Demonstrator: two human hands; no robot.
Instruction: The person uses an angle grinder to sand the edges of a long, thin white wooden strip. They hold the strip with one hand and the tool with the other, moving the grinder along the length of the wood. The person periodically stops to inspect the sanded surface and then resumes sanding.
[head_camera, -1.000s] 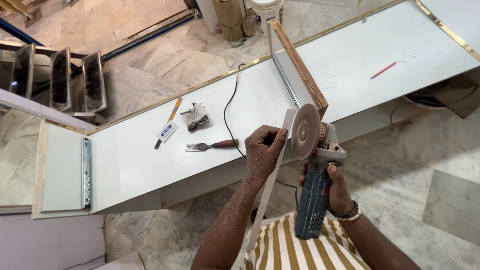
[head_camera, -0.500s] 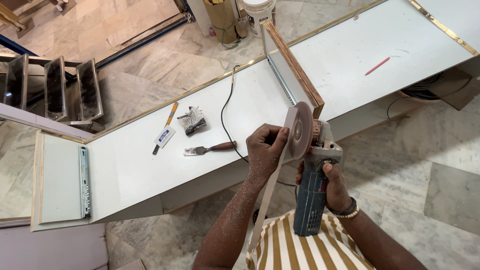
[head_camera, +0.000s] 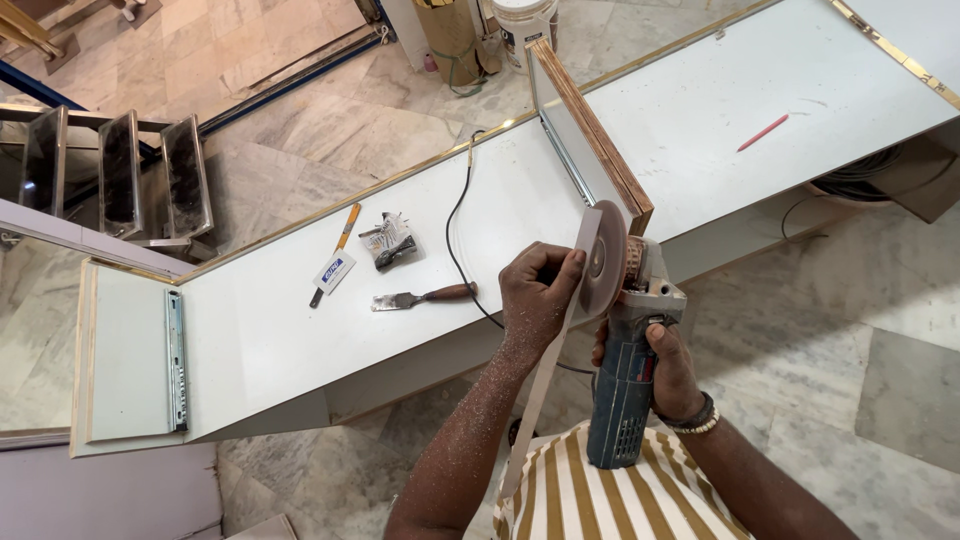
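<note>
Head view: bucket (head_camera: 524, 20), contents unseen.

My one head camera looks steeply down, close over my hands, at the white panel (head_camera: 300, 340) and marble floor (head_camera: 800, 330).

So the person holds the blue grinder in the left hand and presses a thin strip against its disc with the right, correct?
Not quite: the hands are swapped. The head view shows the right hand holding the blue grinder, while the left hand presses the thin strip against the disc.
</note>
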